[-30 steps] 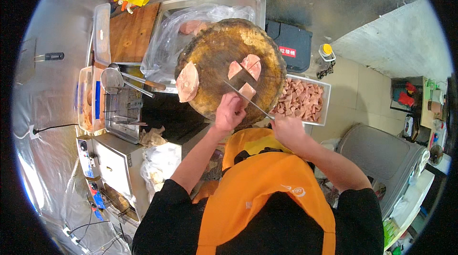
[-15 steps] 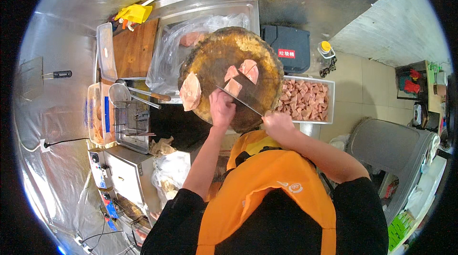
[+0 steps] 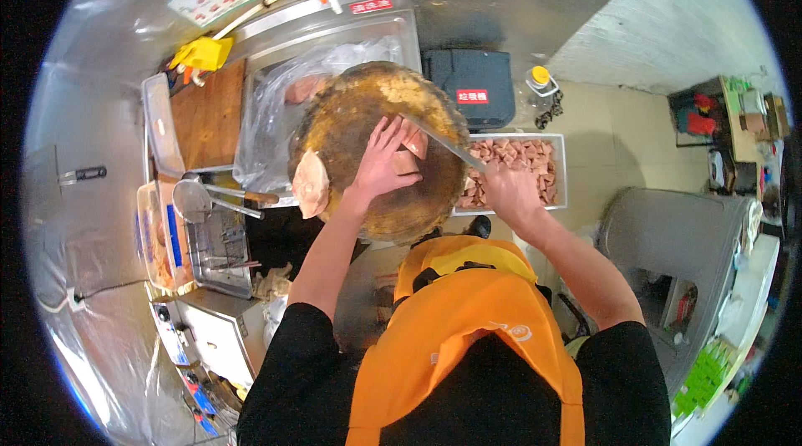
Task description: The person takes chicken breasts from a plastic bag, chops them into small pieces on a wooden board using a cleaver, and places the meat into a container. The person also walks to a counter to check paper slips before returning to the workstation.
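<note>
A round wooden chopping block lies before me. My left hand rests over a few pieces of pale pink raw meat, fingers spread and partly covering them. My right hand grips a knife by its handle, beyond the block's right edge. The blade slants across the block's far right part, its tip close to my left fingertips and the meat on its near side. At the block's left edge lies a larger uncut piece of meat.
Beside the block, a white tray holds many meat cubes. Behind are a metal sink with a plastic bag and a dark bin. At left are a wooden board, strainer and wire basket.
My left hand has moved farther away and spread from a curled grip over the cut pieces. The knife in my right hand has swung to their far side. The whole view has shifted.
</note>
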The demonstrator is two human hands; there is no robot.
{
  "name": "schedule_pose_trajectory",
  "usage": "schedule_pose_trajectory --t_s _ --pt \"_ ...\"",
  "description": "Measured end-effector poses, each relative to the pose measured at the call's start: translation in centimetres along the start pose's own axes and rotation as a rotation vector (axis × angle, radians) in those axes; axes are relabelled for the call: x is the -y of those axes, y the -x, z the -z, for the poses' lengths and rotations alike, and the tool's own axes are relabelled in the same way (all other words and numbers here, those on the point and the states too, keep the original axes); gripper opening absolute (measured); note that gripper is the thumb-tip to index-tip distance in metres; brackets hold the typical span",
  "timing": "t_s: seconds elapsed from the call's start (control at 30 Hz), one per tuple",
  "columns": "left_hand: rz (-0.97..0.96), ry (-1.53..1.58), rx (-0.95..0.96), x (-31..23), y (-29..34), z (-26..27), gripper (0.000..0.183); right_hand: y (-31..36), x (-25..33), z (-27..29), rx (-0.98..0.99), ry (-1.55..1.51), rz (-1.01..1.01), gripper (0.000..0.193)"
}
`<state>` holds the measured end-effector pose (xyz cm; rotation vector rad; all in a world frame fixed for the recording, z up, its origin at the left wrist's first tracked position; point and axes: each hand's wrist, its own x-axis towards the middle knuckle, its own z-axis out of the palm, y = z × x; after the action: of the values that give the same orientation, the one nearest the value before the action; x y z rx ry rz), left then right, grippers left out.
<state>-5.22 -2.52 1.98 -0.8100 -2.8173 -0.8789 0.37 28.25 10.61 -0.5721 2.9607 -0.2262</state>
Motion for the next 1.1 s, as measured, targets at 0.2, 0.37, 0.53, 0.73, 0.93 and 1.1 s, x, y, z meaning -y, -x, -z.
schedule_pose_trajectory --t_s 0.2,0.37,0.53,0.73,0.93,1.1 --pt "0.025 0.036 0.071 -9.2 -3.6 -8.0 0.097 8.1 -4.8 1.4 -0.155 -0.118 -0.254 0.019" --pt "0.063 0.303 -0.134 -14.5 -7.1 -6.7 0.073 11.2 -9.1 3.7 -0.194 -0.032 -0.366 0.021" --pt "0.573 -0.010 -0.445 -3.7 1.4 4.7 0.048 12.3 -10.6 3.5 -0.271 -0.088 -0.480 0.026" --pt "0.995 -0.423 -0.125 4.6 14.1 6.8 0.079 10.0 -7.1 1.9 -0.240 -0.280 -0.374 0.025" --pt "0.862 -0.306 -0.288 -0.2 10.0 6.7 0.084 6.6 -2.9 1.4 -0.165 -0.337 -0.207 0.026" --pt "0.679 -0.150 -0.440 -0.4 9.5 3.4 0.075 4.5 -0.6 0.9 -0.193 -0.390 -0.081 0.026"
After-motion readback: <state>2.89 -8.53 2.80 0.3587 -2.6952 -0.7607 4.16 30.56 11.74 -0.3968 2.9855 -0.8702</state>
